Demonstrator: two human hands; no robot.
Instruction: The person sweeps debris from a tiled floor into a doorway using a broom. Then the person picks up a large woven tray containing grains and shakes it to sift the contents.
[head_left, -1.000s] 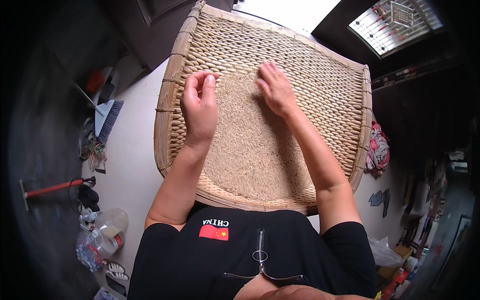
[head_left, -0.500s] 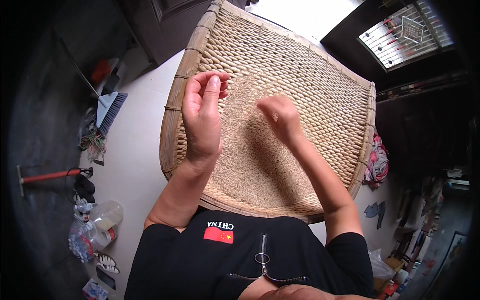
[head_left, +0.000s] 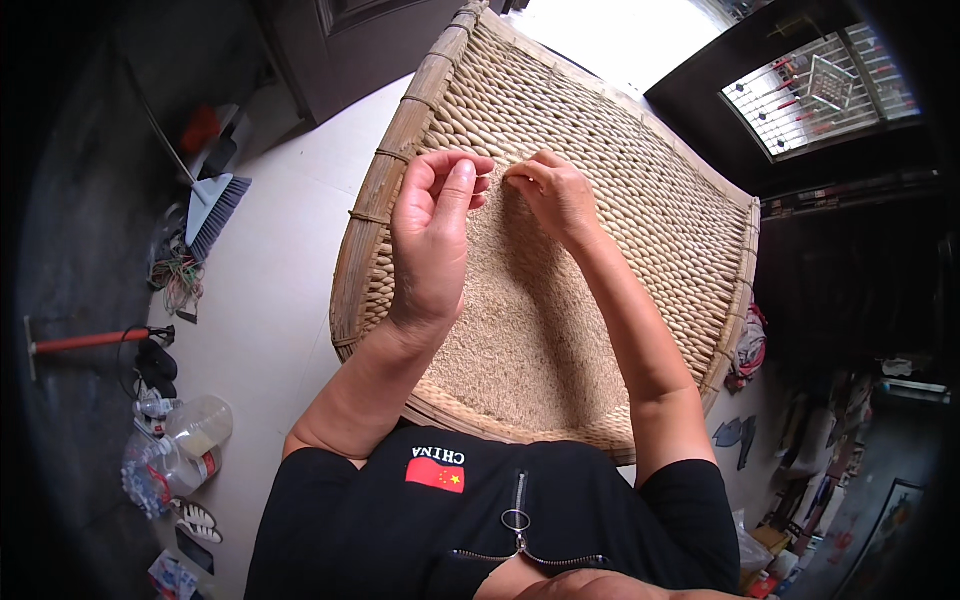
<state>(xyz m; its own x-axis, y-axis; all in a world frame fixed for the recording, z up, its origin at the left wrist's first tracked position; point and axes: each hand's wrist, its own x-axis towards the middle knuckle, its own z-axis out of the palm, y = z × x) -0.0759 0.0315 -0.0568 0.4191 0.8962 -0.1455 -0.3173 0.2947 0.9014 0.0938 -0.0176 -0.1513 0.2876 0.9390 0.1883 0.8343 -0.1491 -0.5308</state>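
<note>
A large woven winnowing basket with a bound wooden rim lies in front of me. Pale, husk-like grain covers its nearer and middle part. Over the basket's left side, my left hand is raised with fingers curled and the thumb pressed to the index finger. Whatever that pinch holds is too small to make out. Just to its right, my right hand hovers above the far edge of the grain, thumb and fingertips pinched together. Its fingertips hide whatever may be between them, and the two hands are apart.
On the left floor are a broom, a red-handled tool, clear plastic bottles and sandals. A dark door with a glazed panel is at the far right. Bunched cloth lies beside the basket's right rim.
My right hand has moved away from me, nearer my left hand, and its fingers show more clearly. My left hand has shifted slightly right in the picture, as has the basket's left rim.
</note>
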